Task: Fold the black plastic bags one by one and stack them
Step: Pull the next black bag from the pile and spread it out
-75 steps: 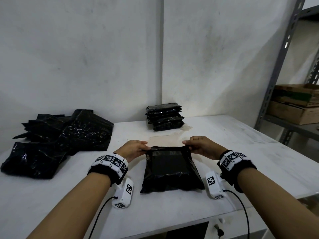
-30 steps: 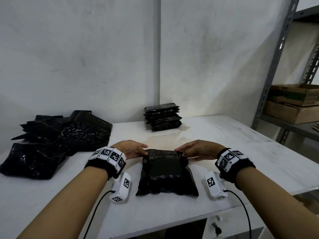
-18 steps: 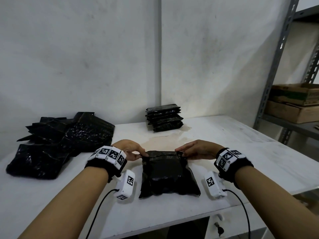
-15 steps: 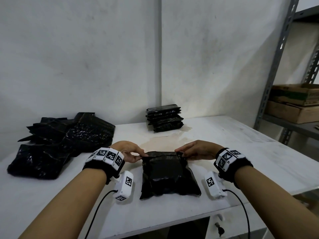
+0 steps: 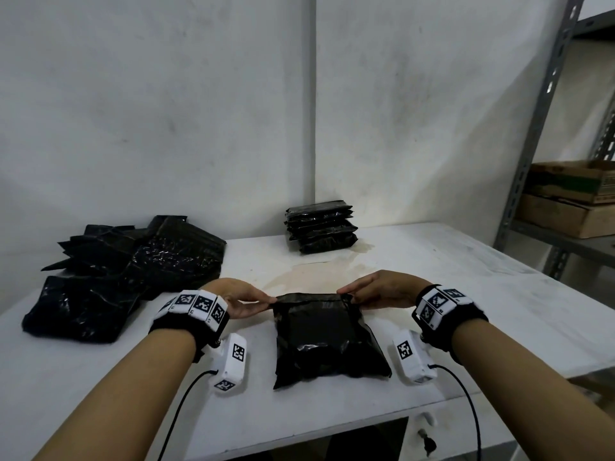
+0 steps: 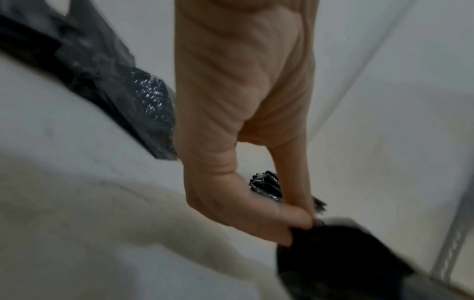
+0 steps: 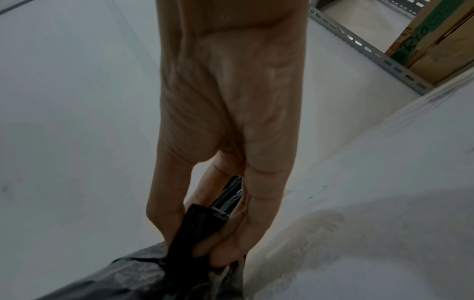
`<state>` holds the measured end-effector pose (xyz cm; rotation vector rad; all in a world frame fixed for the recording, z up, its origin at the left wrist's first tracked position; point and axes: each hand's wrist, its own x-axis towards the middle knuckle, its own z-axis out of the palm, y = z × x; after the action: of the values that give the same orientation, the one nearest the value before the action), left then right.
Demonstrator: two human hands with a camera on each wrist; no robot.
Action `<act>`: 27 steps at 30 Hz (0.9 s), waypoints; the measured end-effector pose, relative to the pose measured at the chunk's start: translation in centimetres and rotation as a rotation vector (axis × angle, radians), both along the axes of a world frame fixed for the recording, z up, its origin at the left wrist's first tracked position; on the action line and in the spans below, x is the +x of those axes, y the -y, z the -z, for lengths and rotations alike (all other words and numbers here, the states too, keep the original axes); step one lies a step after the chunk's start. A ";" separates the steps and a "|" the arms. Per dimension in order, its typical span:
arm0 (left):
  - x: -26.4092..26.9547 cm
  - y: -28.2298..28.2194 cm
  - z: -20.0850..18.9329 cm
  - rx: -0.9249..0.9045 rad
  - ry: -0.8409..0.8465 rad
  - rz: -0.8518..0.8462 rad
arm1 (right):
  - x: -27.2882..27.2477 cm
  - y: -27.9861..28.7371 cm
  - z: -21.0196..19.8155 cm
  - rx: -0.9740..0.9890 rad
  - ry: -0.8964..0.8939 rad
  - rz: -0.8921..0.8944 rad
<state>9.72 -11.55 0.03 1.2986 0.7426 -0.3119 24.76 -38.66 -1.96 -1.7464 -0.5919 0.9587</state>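
Observation:
A folded black plastic bag (image 5: pixel 326 337) lies puffed on the white table (image 5: pixel 466 287) in front of me. My left hand (image 5: pixel 246 299) pinches its far left corner; the left wrist view shows the thumb and fingers (image 6: pixel 295 219) closed on the black edge (image 6: pixel 333 253). My right hand (image 5: pixel 372 291) pinches the far right corner, and in the right wrist view its fingers (image 7: pixel 231 239) curl round the bag's edge (image 7: pixel 195 229). A neat stack of folded bags (image 5: pixel 321 226) stands at the back by the wall. A loose pile of unfolded bags (image 5: pixel 123 271) lies at the left.
A grey metal shelf post (image 5: pixel 539 121) rises at the right, with cardboard boxes (image 5: pixel 565 197) on its shelf. A brownish stain (image 5: pixel 309 271) marks the table between the stack and my hands. Cables (image 5: pixel 466 394) run from the wrist cameras over the front edge.
The bag's far end has been folded toward me, so the bag is shorter and thicker. Both hands stay at its far corners, and the top edge has lifted slightly.

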 end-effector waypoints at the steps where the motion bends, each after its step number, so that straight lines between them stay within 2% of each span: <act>1: -0.2 -0.2 -0.1 0.113 -0.054 0.043 | 0.0 -0.1 -0.1 -0.005 0.011 -0.005; 3: -0.8 -0.4 -0.4 0.485 -0.138 0.173 | 0.0 -0.1 -0.4 -0.018 0.032 -0.018; 4: -0.6 -0.6 -0.4 0.660 -0.090 0.218 | 0.0 -0.1 -0.5 -0.024 0.041 -0.024; 5: -0.5 -0.5 -0.4 0.773 0.036 0.208 | 0.0 -0.2 -0.6 -0.029 0.049 -0.029; 7: -0.1 0.3 -0.5 0.921 0.395 0.087 | 0.0 -0.2 -0.6 -0.034 0.064 -0.032; 8: -0.1 1.1 -0.9 0.996 0.554 0.080 | 0.0 -0.3 -0.6 -0.034 0.067 -0.032; 9: -0.1 2.2 -1.3 1.037 0.667 0.163 | 0.0 -0.4 -0.6 -0.035 0.068 -0.031; 10: 0.1 3.2 -1.4 1.044 0.724 0.301 | 0.0 -0.4 -0.5 -0.037 0.068 -0.027; 12: 0.6 5.2 -1.3 1.039 0.670 0.560 | -0.1 -0.4 -0.4 -0.040 0.061 -0.016; 14: 1.4 6.4 -0.7 1.092 0.582 0.665 | 0.0 -0.3 -0.2 -0.039 0.056 -0.014; 17: 2.0 7.3 -0.4 1.136 0.541 0.673 | 0.2 0.2 -0.2 -0.064 0.047 -0.005; 21: 2.1 7.3 -0.3 1.086 0.519 0.683 | 0.5 1.6 -1.1 -0.093 0.059 0.118; 27: 2.4 6.9 0.4 0.983 0.547 0.635 | 0.9 1.9 -0.7 -0.297 0.542 -0.079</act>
<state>12.11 -18.45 -0.41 2.4221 -0.0649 -0.0586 25.66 -40.52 -1.27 -2.2877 -0.9019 0.6406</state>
